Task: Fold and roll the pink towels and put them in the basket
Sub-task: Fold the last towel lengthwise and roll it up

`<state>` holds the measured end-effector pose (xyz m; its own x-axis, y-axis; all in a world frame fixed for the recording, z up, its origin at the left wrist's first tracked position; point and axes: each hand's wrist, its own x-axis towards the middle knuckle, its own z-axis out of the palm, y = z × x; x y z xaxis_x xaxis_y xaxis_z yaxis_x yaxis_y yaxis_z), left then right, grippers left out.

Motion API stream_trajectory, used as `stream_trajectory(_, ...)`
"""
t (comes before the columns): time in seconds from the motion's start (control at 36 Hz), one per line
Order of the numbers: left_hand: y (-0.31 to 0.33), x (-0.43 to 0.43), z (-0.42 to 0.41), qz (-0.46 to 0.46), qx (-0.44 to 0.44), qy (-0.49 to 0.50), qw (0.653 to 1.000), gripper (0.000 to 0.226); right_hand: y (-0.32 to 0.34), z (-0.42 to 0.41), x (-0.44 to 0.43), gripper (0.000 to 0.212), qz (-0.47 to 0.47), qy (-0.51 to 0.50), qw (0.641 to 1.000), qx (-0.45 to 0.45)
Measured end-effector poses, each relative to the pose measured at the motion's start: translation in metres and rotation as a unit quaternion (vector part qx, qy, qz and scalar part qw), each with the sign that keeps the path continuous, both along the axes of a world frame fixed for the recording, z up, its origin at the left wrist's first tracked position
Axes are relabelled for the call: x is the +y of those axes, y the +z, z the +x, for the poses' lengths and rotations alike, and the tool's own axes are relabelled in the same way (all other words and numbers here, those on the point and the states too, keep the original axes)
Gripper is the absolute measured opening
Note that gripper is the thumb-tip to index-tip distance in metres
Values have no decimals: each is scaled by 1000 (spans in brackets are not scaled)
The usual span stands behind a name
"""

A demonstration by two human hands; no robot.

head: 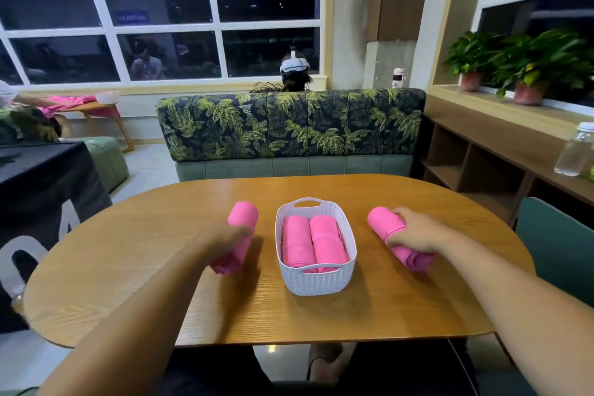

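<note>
A person's left hand (pixel 229 236), blurred by motion, appeared to grip the middle of the left roll (pixel 243 214), a rolled pink towel whose ends stuck out on either side of the hand, over an oval wooden table (pixel 154 235). The right hand (pixel 418 230) curled its fingers round the right roll (pixel 382 219), which lay slanted on the tabletop. Between the two rolls stood a white plastic basket (pixel 316 281), with several rolled pink towels (pixel 313 239) packed side by side inside it.
</note>
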<state>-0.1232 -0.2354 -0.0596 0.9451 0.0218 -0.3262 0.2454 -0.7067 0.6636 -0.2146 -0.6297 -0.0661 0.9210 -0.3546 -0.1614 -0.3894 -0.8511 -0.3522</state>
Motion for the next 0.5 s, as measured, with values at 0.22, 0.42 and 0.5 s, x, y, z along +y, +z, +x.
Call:
stream_trajectory(0.22, 48, -38, -15, -273, -13, -28, 961, 55, 44, 10, 46, 73, 150, 2, 979, -135)
stream_trajectory(0.42, 52, -86, -29, -127, -56, -63, 988, 44, 63, 21, 115, 86, 161, 38, 976, -143)
stream_trajectory(0.5, 45, -87, -33, 61, -135, -112, 983, 51, 41, 22, 138, 85, 76, 51, 993, -81)
